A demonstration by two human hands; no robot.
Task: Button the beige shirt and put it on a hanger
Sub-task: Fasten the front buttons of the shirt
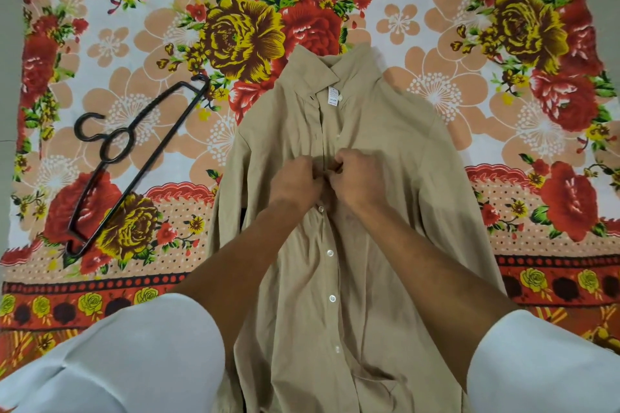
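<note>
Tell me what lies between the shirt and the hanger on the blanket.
Nothing visible. The black hanger lies apart from the beige shirt, with only bare floral blanket between them. Both hands, left and right, are at the shirt's placket.

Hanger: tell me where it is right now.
In the head view the black hanger lies flat on the floral bedsheet, left of the beige shirt and clear of it, untouched by either hand.

1 shirt (369,151), 1 hanger (134,157), 2 hands (295,181).
</note>
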